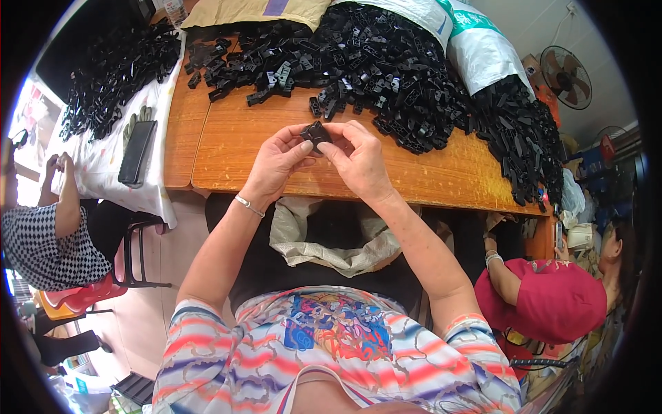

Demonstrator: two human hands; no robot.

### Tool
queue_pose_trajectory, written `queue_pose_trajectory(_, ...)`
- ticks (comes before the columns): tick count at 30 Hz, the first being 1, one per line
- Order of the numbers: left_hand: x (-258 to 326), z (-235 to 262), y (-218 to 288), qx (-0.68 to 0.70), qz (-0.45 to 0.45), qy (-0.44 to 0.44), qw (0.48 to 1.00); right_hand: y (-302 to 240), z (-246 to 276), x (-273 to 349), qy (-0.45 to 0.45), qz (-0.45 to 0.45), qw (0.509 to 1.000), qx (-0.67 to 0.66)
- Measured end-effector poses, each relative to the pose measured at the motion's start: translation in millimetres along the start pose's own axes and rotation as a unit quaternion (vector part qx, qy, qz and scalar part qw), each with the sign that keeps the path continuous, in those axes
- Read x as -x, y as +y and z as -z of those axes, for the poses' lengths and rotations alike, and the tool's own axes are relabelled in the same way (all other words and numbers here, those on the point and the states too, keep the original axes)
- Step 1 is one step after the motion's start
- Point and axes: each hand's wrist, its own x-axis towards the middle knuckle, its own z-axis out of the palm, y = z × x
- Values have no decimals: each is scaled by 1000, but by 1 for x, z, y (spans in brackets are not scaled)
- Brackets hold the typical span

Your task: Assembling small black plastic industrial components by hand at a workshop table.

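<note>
1. Small, black, moulded-plastic piece [316,134]: held between the fingertips of my left hand [277,154] and right hand [360,157], seen over the brown wooden table [241,155], between its near edge and the heap of loose black plastic parts [386,76] toward its far edge.
2. Pose: both my forearms reach forward and converge; hands angled inward, thumbs toward me. Silver-coloured bangle [249,205] on left wrist.
3. Left grip: pinching the piece, thumb on its near side; fingers partly hidden.
4. Right grip: pinching the same piece, thumb at its lower right, fingers curled.
5. Below the table's near edge: off-white woven sack [286,241], mouth spread wide.
</note>
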Motion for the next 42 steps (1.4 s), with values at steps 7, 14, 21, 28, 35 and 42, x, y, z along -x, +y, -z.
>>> queue_pose_trajectory(7, 2, -1, 0, -18, -14, 0, 1000, 6, 2, 1, -12, 34, 998, 58)
queue_pose_trajectory(14, 8, -18, -4, -145, -105, 36, 983, 14, -4, 6, 14, 121, 981, 149)
queue_pose_trajectory(21, 29, -35, -9, -384, -169, 101, 902, 5, -7, 23, -8, 17, 995, 100)
queue_pose_trajectory(28, 69, -33, 4, -518, -88, -58, 849, 7, 46, -6, -264, -75, 957, 90)
queue_pose_trajectory(35, 16, 10, 42, -574, -212, 151, 776, 42, 9, -68, -91, 160, 909, 374)
queue_pose_trajectory(42, -65, 81, 51, -706, -227, 231, 630, 47, -19, -105, -173, 148, 810, 540)
